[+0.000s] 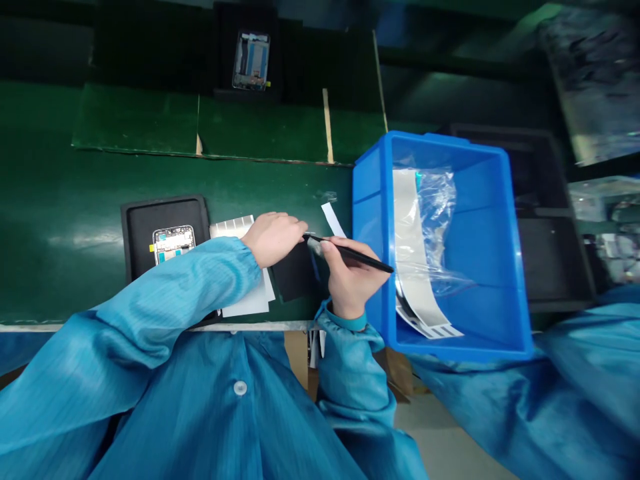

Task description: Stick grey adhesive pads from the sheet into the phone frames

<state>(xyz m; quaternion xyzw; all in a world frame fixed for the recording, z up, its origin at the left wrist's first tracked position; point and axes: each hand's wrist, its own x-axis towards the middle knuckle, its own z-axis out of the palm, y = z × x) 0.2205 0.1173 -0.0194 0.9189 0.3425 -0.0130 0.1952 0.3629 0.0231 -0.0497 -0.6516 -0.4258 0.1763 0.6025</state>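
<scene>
My right hand (pixel 353 280) is closed around black tweezers (pixel 363 257), whose tip points left. The tip meets the fingertips of my left hand (pixel 275 237), which are pinched together; whatever lies between them is too small to make out. Below the left wrist are white sheets (pixel 247 305) and a sheet with silvery strips (pixel 231 228). A dark flat piece (pixel 290 275) lies on the bench under the hands. Left of my forearm, an opened phone (pixel 173 239) with its inner parts showing rests in a black tray (pixel 137 233), partly hidden by the blue sleeve.
A blue bin (pixel 373 220) stands close by my right hand, holding pale strips (pixel 413 247) and clear plastic film (pixel 440 227). A white paper strip (pixel 333 219) lies beside it. Another opened phone (pixel 251 61) sits on the raised green shelf (pixel 260 133). A co-worker's sleeve (pixel 590 373) is at right.
</scene>
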